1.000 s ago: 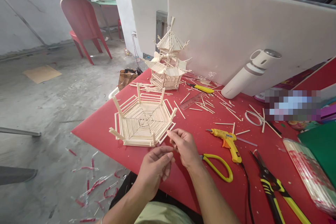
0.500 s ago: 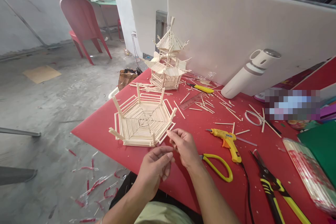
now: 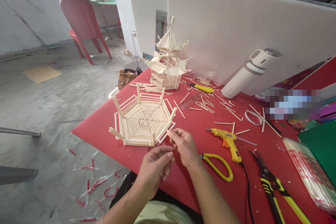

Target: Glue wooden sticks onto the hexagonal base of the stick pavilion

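A flat octagon-like base of pale wooden sticks (image 3: 141, 120), with short upright posts and low stick rails around its rim, lies near the table's left edge. At its front right side, my right hand (image 3: 183, 147) is closed, thumb and finger pinching at a wooden stick (image 3: 164, 136) along the rim. My left hand (image 3: 157, 169) is just below and left of it, in front of the base. Its thumb and fingers are pressed together, and whatever is between them is hidden. Behind the base stands a tiered stick pagoda (image 3: 169, 59).
Right of my hands lie a yellow glue gun (image 3: 227, 141), yellow-handled pliers (image 3: 219, 164) and large cutters (image 3: 275, 185). Loose sticks, a clear ruler (image 3: 193, 101) and a yellow utility knife (image 3: 203, 88) lie farther back. A white bottle (image 3: 249, 75) stands by the white panel (image 3: 223, 24).
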`<control>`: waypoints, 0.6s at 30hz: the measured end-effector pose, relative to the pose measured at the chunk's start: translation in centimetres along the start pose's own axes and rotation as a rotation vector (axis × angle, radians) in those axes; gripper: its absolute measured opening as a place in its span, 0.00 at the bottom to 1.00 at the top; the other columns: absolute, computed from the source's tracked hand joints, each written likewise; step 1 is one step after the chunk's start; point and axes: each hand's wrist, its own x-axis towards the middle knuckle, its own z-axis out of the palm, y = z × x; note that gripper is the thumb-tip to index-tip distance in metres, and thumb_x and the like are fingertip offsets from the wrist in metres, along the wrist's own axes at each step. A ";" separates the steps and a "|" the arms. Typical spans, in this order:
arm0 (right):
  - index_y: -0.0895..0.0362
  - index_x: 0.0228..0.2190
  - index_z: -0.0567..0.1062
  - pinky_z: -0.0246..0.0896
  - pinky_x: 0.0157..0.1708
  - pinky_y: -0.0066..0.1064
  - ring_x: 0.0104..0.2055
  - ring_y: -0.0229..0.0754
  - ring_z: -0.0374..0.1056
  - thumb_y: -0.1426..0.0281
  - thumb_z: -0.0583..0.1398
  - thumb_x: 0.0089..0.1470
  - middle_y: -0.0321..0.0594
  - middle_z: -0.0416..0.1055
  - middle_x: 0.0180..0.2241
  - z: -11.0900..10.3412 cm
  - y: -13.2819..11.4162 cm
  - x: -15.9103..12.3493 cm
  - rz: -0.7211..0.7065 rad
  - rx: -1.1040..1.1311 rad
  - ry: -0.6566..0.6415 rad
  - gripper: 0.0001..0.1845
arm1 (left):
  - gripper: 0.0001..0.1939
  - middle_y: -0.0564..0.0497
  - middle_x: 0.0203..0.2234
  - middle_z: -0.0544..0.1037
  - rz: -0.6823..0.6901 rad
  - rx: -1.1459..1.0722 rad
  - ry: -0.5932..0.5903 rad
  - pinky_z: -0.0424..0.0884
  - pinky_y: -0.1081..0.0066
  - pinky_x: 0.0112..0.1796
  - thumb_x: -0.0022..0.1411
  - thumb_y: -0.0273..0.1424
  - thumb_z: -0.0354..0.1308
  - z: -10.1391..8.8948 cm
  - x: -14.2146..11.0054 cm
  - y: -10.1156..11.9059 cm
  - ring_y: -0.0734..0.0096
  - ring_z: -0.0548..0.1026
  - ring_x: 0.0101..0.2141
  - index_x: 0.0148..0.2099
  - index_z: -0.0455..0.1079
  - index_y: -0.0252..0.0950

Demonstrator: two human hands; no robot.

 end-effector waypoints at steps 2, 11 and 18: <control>0.57 0.22 0.72 0.45 0.18 0.25 0.18 0.30 0.52 0.54 0.68 0.45 0.29 0.64 0.18 0.0 0.0 0.0 0.002 0.002 0.000 0.20 | 0.21 0.53 0.20 0.76 -0.002 0.003 -0.002 0.49 0.79 0.14 0.46 0.39 0.71 -0.1 0.0 0.0 0.86 0.59 0.12 0.39 0.75 0.31; 0.57 0.22 0.72 0.45 0.19 0.25 0.19 0.30 0.52 0.55 0.68 0.45 0.29 0.63 0.18 0.0 -0.1 0.0 0.009 0.007 -0.010 0.19 | 0.20 0.53 0.20 0.76 -0.002 -0.006 -0.004 0.50 0.79 0.14 0.46 0.38 0.71 -0.1 0.0 0.0 0.85 0.59 0.12 0.39 0.75 0.31; 0.57 0.21 0.71 0.45 0.18 0.25 0.18 0.30 0.52 0.54 0.68 0.44 0.29 0.63 0.18 0.0 -0.2 0.0 0.014 0.006 -0.008 0.20 | 0.20 0.53 0.20 0.75 -0.009 -0.001 0.004 0.49 0.79 0.14 0.45 0.39 0.71 0.0 -0.1 0.0 0.86 0.58 0.12 0.38 0.75 0.32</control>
